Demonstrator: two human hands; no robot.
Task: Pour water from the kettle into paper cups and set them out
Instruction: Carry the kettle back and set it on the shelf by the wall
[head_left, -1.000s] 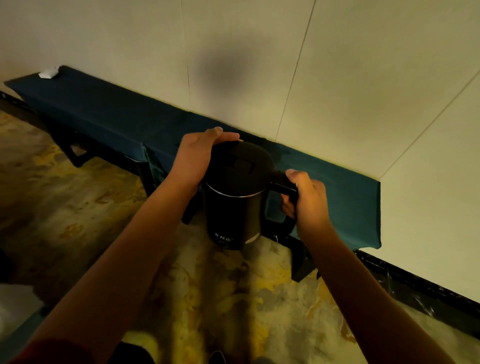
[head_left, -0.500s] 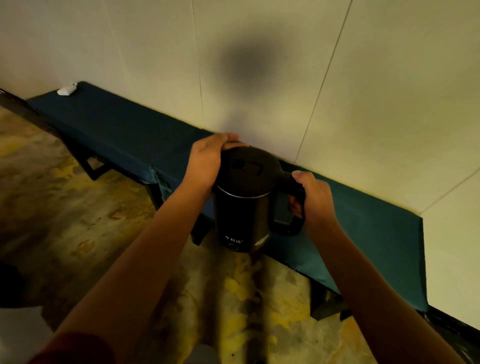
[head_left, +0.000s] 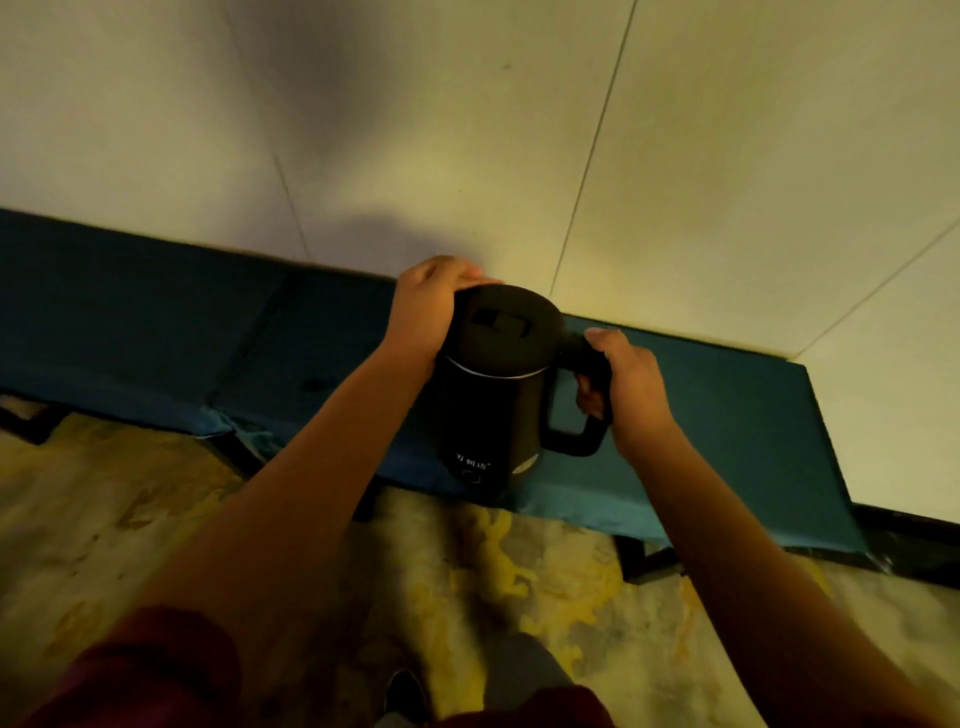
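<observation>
A black electric kettle (head_left: 493, 405) with its lid closed is upright at the front edge of a long table covered in dark blue cloth (head_left: 156, 332); whether its base touches the cloth I cannot tell. My right hand (head_left: 631, 384) grips the kettle's handle on its right side. My left hand (head_left: 426, 306) curls over the left rim of the lid. No paper cups are in view.
The blue-covered table runs along a pale panelled wall (head_left: 519, 130) and ends at the right (head_left: 821, 457). Black table legs (head_left: 644, 561) stand below it. The floor (head_left: 130, 519) has a yellow and grey marbled pattern.
The view has shifted closer to the table and to the right. The kettle has moved forward over the table's front edge, with both hands still holding it the same way.
</observation>
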